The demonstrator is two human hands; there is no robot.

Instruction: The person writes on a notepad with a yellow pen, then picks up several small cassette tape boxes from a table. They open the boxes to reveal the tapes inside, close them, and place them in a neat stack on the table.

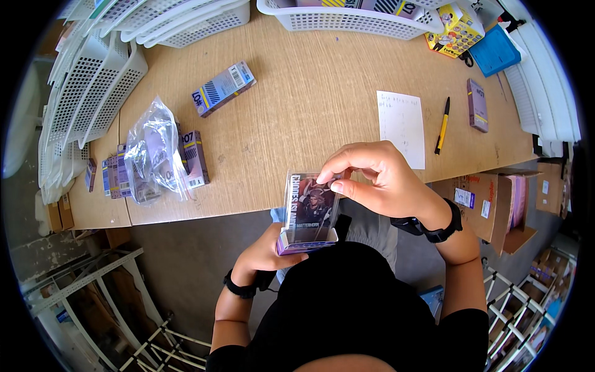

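My left hand (268, 250) is wrapped round a small purple-and-white box (308, 243) just off the table's front edge. Out of the box's open end stands a clear plastic case with a dark picture card (313, 201) in it. The lower part of the case is hidden inside the box. My right hand (369, 177) has thumb and forefinger closed at the case's upper right corner. Both wrists carry black bands. On the table at the left lies a crumpled clear plastic bag (155, 155), over several purple boxes (196, 158).
Another purple box (223, 88) lies on the wooden table (297, 105). White paper (401, 130), a yellow-black pen (442, 126) and a purple box (477, 105) are at the right. White baskets (353, 22) line the back and left. Cardboard boxes (477, 204) stand below, right.
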